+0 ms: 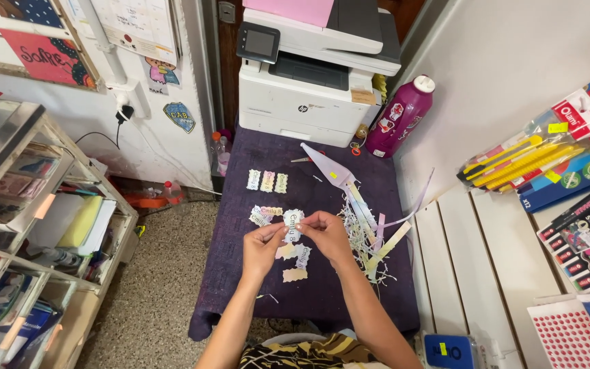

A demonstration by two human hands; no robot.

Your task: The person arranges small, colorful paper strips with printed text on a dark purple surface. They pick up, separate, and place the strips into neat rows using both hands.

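Observation:
My left hand [263, 247] and my right hand [325, 233] are raised together over a small table covered in dark purple cloth [240, 280]. Both pinch one small white cut-out paper tag [293, 224] with wavy edges and coloured lettering, one hand at each side. Several similar paper tags [267, 181] lie on the cloth in a row further back, and others [294, 275] lie just under my hands.
A heap of paper strips and trimmings [367, 239] lies at the right. A white printer [315, 68] and a magenta bottle [400, 117] stand at the back. White slatted wall panel [486, 260] with hanging stationery packs [548, 160] at right; a shelf unit [29, 225] at left.

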